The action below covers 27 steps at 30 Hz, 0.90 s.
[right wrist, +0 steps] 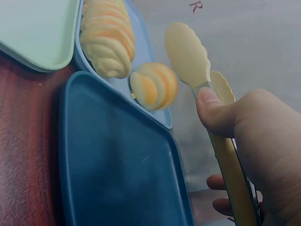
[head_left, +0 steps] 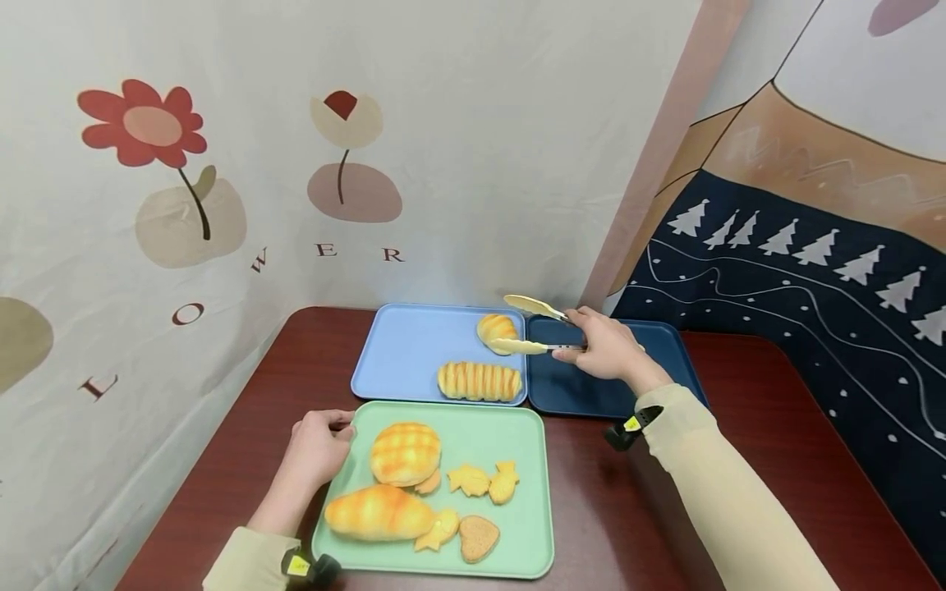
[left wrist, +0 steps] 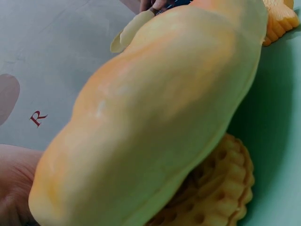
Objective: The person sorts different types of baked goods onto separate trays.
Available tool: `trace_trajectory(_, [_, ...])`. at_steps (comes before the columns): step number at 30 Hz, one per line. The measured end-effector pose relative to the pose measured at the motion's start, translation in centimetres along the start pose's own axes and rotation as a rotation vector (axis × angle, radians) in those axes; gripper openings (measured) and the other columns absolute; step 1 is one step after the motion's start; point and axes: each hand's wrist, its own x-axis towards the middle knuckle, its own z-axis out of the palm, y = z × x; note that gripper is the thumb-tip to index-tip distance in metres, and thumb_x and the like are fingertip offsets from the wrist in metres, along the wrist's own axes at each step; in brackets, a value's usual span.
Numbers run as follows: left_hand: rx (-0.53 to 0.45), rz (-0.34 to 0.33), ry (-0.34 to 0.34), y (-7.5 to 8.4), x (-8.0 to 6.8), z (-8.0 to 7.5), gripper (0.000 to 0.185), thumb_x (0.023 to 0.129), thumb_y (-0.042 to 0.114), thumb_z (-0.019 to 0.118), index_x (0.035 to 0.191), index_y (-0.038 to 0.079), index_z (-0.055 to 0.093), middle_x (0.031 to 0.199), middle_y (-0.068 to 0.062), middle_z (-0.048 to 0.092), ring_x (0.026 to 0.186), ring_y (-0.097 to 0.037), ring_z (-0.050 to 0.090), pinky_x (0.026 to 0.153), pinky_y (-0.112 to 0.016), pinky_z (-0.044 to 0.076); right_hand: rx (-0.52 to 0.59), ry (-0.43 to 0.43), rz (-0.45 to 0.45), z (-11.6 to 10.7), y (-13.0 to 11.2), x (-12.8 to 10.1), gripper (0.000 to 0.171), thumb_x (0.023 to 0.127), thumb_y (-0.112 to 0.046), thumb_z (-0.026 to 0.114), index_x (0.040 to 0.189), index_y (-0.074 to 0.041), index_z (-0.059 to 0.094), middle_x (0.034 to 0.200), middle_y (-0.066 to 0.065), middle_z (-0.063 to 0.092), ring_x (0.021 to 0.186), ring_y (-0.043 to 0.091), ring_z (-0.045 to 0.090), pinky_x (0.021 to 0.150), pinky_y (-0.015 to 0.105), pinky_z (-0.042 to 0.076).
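The tongs (head_left: pixel 534 327), gripped in the right hand (head_left: pixel 608 345), hang spread around the small round bun (head_left: pixel 497 330) on the far light blue tray (head_left: pixel 402 349), beside the striped loaf (head_left: pixel 479 382). The dark blue tray (head_left: pixel 591 386) sits right. The left hand (head_left: pixel 319 447) curls on the near green tray (head_left: pixel 517 427) rim. The left wrist view shows the long loaf (left wrist: pixel 150 122) hiding everything else.

On the pale wall cloth (head_left: pixel 443 123) behind the desk, dark red capitals curve upward beneath the printed flowers: L, O, W, E, R, spaced widely apart, the start of the word out of view at the left. The left wrist view catches a lone red R on that cloth, and the right wrist view shows an R cut by the top edge
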Motion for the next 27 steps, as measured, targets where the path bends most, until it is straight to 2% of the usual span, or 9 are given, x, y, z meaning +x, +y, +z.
trace_trajectory(7, [-0.012,-0.01,-0.013,0.0,-0.1,-0.1,0.03,0.1,0.004,0.066,0.128,-0.007,0.073,0.114,-0.022,0.075,0.1,-0.036,0.069,0.074,-0.041,0.058,0.086,0.012,-0.006,-0.6,-0.5,-1.9,0.087,0.091,-0.051,0.082,0.156,-0.003,0.05,0.137,0.013,0.061,0.088,0.02,0.064,0.079,0.045,0.057])
trace_trajectory(15, [-0.002,-0.014,-0.018,-0.1,0.0,-0.1,0.031,0.101,0.005,0.066,0.128,-0.007,0.073,0.114,-0.021,0.075,0.101,-0.036,0.069,0.075,-0.041,0.057,0.106,0.009,-0.056,-1.2,-1.9,-3.9,0.091,0.09,-0.055,0.082,0.157,-0.003,0.049,0.143,0.014,0.058,0.093,0.022,0.067,0.079,0.045,0.058])
trace_trajectory(17, [-0.001,-0.012,-0.017,0.0,0.0,-0.1,0.031,0.101,0.005,0.066,0.128,-0.007,0.073,0.114,-0.021,0.075,0.101,-0.036,0.069,0.075,-0.041,0.057,0.11,0.012,-0.073,-1.2,-2.4,-4.3,0.091,0.089,-0.055,0.083,0.157,-0.004,0.05,0.14,0.012,0.059,0.09,0.019,0.066,0.077,0.042,0.057])
trace_trajectory(20, [0.0,-0.011,-0.015,0.0,0.1,-0.1,0.031,0.101,0.004,0.066,0.128,-0.007,0.073,0.114,-0.021,0.075,0.102,-0.037,0.068,0.076,-0.042,0.057,0.105,0.018,-0.107,-1.1,-3.2,-4.8,0.09,0.089,-0.055,0.083,0.156,-0.004,0.052,0.125,0.008,0.061,0.084,0.015,0.063,0.071,0.037,0.055])
trace_trajectory(23, [0.001,-0.011,-0.013,0.0,0.1,-0.1,0.03,0.101,0.004,0.065,0.128,-0.007,0.073,0.113,-0.021,0.075,0.103,-0.037,0.068,0.077,-0.043,0.057,0.094,0.028,-0.149,-0.9,-4.0,-5.3,0.089,0.089,-0.055,0.083,0.154,-0.003,0.053,0.118,0.003,0.061,0.082,0.016,0.06,0.067,0.035,0.052])
trace_trajectory(27, [0.0,-0.015,-0.012,0.0,0.0,-0.1,0.03,0.1,0.004,0.065,0.127,-0.007,0.073,0.113,-0.021,0.075,0.103,-0.037,0.068,0.077,-0.044,0.057,0.096,0.026,-0.211,-0.5,-5.0,-5.7,0.088,0.09,-0.055,0.082,0.154,-0.001,0.053,0.127,0.004,0.062,0.081,0.019,0.058,0.064,0.032,0.051])
